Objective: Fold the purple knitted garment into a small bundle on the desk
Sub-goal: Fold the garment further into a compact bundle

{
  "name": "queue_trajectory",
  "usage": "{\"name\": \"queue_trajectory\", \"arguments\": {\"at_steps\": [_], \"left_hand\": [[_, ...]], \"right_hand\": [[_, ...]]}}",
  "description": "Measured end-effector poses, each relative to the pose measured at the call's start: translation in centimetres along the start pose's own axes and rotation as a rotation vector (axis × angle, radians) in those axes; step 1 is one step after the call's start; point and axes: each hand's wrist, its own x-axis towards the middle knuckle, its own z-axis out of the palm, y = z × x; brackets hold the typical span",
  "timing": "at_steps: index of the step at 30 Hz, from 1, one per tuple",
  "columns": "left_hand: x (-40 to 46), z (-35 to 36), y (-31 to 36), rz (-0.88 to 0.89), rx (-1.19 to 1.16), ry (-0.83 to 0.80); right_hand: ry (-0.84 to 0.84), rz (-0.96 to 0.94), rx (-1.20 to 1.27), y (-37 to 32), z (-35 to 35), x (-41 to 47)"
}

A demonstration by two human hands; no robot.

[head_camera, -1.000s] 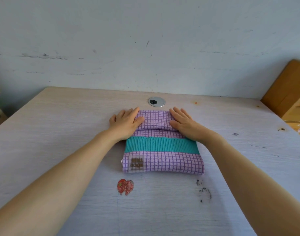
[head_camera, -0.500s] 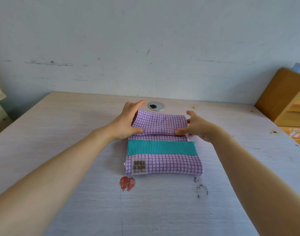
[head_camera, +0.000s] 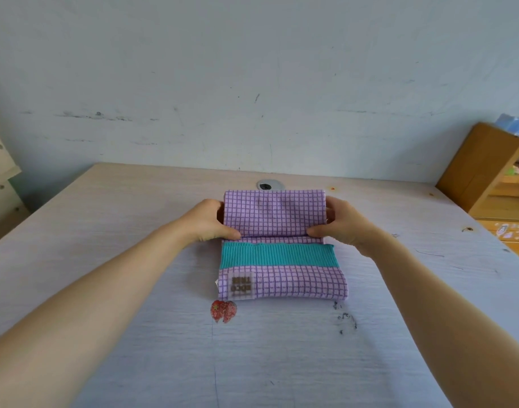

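Note:
The purple checked knitted garment (head_camera: 282, 269) lies folded in the middle of the pale wooden desk (head_camera: 105, 245). It has a teal ribbed band across it and a brown label at its near left corner. Its far part stands lifted off the desk as a raised flap. My left hand (head_camera: 206, 220) grips the flap's left edge, thumb in front. My right hand (head_camera: 339, 220) grips the right edge the same way. The fingers of both hands are hidden behind the fabric.
A round metal cable grommet (head_camera: 268, 184) sits in the desk just behind the garment. A red strawberry sticker (head_camera: 224, 310) and dark scuff marks (head_camera: 345, 318) lie in front of it. A wooden shelf unit (head_camera: 485, 172) stands at the right; the wall is close behind.
Both hands went from pressing flat on the far fold to gripping its side edges and lifting it, so the far part now stands up higher.

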Motion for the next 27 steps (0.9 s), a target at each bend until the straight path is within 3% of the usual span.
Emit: {"name": "queue_trajectory", "arguments": {"at_steps": [3, 5, 8, 15, 18, 22, 27], "left_hand": [[-0.3, 0.0, 0.6, 0.026, 0.025, 0.101], [-0.6, 0.1, 1.1, 0.035, -0.106, 0.134], [-1.0, 0.2, 1.5, 0.035, -0.342, 0.119], [-2.3, 0.3, 0.7, 0.023, -0.609, 0.037], [-2.9, 0.2, 0.4, 0.005, -0.74, 0.012], [-3.1, 0.5, 0.7, -0.012, -0.661, 0.036], [-2.4, 1.5, 0.6, -0.073, -0.561, 0.207]], "right_hand": [[0.135, -0.042, -0.031, -0.3, 0.0, -0.5], [0.176, -0.028, 0.092, -0.7, -0.1, -0.9], [0.142, 0.002, 0.303, -1.3, -0.2, -1.7], [0.099, -0.088, 0.401, -0.2, 0.1, -3.6], [0.089, -0.065, 0.588, 0.4, 0.2, -4.4], [0.076, -0.002, 0.724, 0.7, 0.3, -4.6], [0.208, 0.019, 0.523, 0.3, 0.9, -4.5]]}}
